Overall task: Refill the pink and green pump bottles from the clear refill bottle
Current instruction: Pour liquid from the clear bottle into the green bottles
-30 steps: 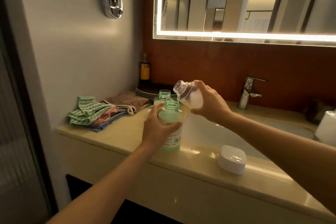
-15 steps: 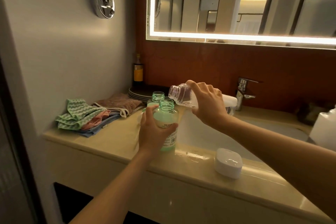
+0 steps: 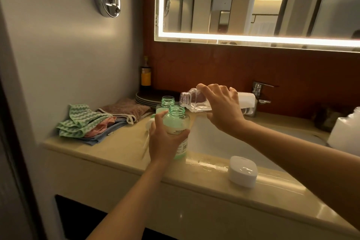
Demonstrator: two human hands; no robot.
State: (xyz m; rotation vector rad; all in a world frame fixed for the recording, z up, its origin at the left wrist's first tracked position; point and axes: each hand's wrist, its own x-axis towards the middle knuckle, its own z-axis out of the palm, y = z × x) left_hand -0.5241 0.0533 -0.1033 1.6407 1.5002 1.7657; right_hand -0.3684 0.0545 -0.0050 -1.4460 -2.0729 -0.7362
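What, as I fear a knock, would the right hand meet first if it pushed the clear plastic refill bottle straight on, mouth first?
Probably the ribbed neck of the rear green translucent bottle, just left of the clear plastic refill bottle; depth is unclear, so the right hand might pass in front.

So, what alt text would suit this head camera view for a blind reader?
A person's right hand tilts a clear refill bottle, mouth near the open green bottle that the left hand grips upright on a bathroom counter beside a sink.
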